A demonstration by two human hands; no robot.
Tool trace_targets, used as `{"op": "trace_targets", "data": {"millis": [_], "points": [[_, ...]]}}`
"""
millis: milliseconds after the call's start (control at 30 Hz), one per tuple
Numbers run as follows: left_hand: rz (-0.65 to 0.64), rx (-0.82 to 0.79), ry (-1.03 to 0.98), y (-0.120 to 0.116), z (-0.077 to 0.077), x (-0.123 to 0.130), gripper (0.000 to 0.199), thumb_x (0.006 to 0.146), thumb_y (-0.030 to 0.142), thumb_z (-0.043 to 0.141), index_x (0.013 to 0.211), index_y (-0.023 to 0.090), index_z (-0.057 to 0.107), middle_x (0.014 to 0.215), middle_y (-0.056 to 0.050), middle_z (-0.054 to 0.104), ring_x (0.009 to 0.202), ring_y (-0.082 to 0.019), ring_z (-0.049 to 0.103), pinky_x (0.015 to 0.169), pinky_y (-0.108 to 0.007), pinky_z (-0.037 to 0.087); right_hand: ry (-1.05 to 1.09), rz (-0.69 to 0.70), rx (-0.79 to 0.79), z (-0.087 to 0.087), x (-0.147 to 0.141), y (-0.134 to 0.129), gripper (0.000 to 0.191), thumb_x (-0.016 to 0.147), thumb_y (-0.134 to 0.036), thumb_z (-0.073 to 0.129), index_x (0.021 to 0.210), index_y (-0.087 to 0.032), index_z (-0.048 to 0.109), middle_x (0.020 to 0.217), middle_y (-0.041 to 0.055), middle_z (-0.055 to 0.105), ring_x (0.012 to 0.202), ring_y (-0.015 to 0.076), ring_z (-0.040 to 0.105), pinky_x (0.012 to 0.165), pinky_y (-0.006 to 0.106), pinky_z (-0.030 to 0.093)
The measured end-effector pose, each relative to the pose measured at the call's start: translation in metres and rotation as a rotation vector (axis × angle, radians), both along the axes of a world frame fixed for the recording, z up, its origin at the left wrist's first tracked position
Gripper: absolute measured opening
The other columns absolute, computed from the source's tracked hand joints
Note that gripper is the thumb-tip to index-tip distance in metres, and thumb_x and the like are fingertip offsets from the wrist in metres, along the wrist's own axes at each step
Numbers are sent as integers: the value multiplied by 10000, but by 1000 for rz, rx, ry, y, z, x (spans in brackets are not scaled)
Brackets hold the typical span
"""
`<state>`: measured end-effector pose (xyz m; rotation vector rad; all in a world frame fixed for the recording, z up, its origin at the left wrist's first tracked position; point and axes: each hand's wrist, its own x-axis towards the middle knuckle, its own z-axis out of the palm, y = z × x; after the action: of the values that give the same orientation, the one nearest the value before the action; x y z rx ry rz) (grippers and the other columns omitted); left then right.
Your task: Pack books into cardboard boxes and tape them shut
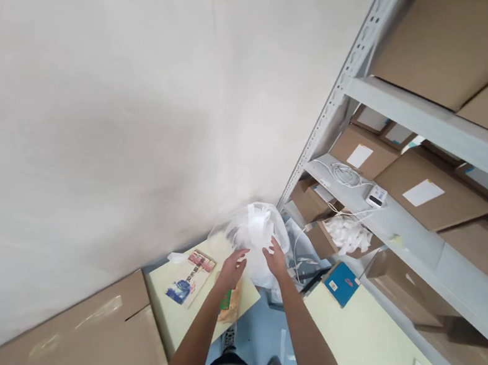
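My left hand (233,267) is raised over the near corner of a small pale-yellow table (251,295), its fingers curved and apart. Level with it on the right, my right hand (276,259) has its fingers spread. Just beyond both hands stands a translucent white plastic bag (282,235) with white strips or scraps (257,223) inside. Neither hand visibly grips anything; whether the right fingertips touch the bag I cannot tell. A book with a red and blue cover (192,277) lies on the table, and another brownish book (230,306) is partly hidden behind my left forearm.
A grey metal shelf (404,236) with cardboard boxes (369,153), a coiled white cable (344,174) and a small white device (376,196) rises at the right. Below it, a blue book (341,284) lies on another pale-yellow table (368,336). A big cardboard box (99,333) stands at left.
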<state>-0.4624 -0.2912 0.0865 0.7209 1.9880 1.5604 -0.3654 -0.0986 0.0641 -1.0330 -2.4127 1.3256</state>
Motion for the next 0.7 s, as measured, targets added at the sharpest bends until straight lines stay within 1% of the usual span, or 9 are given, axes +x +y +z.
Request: {"op": "trace_targets", "data": {"millis": [67, 167, 267, 300, 367, 467, 567, 633, 700], "points": [[-11, 8, -1, -2, 3, -11, 405, 972, 362, 576, 1323, 218, 717, 1399, -142, 698, 1182, -251, 712, 976, -408, 616, -140, 37, 41, -6, -39, 6, 689, 989, -352, 616, 1642, -218, 441, 1621, 145, 544, 1316, 277, 683, 1101, 388, 559], [7, 7, 11, -15, 3, -21, 398, 984, 336, 553, 1327, 223, 719, 1377, -130, 715, 1117, -228, 729, 970, -392, 613, -380, 78, 110, -18, -90, 13, 784, 970, -411, 668, 1655, -137, 405, 1641, 193, 508, 1475, 306, 552, 1202, 385, 453], [54, -22, 0, -38, -6, -23, 396, 985, 352, 545, 1320, 234, 721, 1358, -115, 727, 1073, -211, 741, 929, -370, 621, -555, 29, 133, -30, -127, 11, 911, 947, -509, 695, 1681, -109, 332, 1658, 233, 466, 1497, 331, 519, 1158, 379, 466], [68, -36, -12, -47, -10, -23, 400, 983, 364, 544, 1318, 235, 722, 1354, -115, 729, 1062, -209, 746, 909, -364, 625, -586, 8, 141, -33, -136, 8, 884, 958, -499, 680, 1677, -114, 338, 1629, 237, 502, 1453, 329, 563, 1118, 373, 485], [93, -68, -43, -63, -20, -22, 415, 973, 385, 548, 1313, 225, 724, 1337, -124, 736, 1038, -215, 758, 864, -358, 632, -604, 6, 176, -37, -148, -1, 683, 1010, -390, 597, 1618, -121, 442, 1486, 231, 640, 1326, 308, 657, 1038, 359, 509], [123, -109, -68, -81, -30, -26, 430, 939, 412, 582, 1288, 209, 731, 1289, -135, 758, 989, -231, 774, 822, -370, 637, -574, 90, 219, -40, -153, -21, 399, 1028, -207, 480, 1369, -165, 683, 1256, 175, 768, 1189, 268, 717, 997, 339, 505], [159, -110, -39, -84, -34, -38, 424, 912, 412, 607, 1262, 212, 739, 1250, -131, 775, 970, -239, 780, 859, -393, 631, -389, 173, 238, -41, -141, -37, 341, 1022, -189, 473, 1208, -220, 757, 1244, 116, 783, 1183, 245, 716, 1040, 335, 501], [178, -90, -13, -78, -31, -49, 420, 907, 393, 599, 1259, 210, 737, 1243, -132, 776, 976, -242, 782, 881, -400, 624, -176, 142, 246, -41, -126, -38, 362, 1013, -192, 458, 1224, -220, 751, 1278, 113, 773, 1185, 243, 715, 1049, 344, 522], [193, -61, 0, -67, -26, -60, 420, 910, 377, 577, 1260, 203, 730, 1252, -136, 769, 983, -241, 782, 878, -394, 621, 19, 34, 241, -37, -107, -30, 399, 997, -179, 425, 1246, -199, 735, 1297, 134, 760, 1174, 247, 720, 1014, 358, 562]]}}
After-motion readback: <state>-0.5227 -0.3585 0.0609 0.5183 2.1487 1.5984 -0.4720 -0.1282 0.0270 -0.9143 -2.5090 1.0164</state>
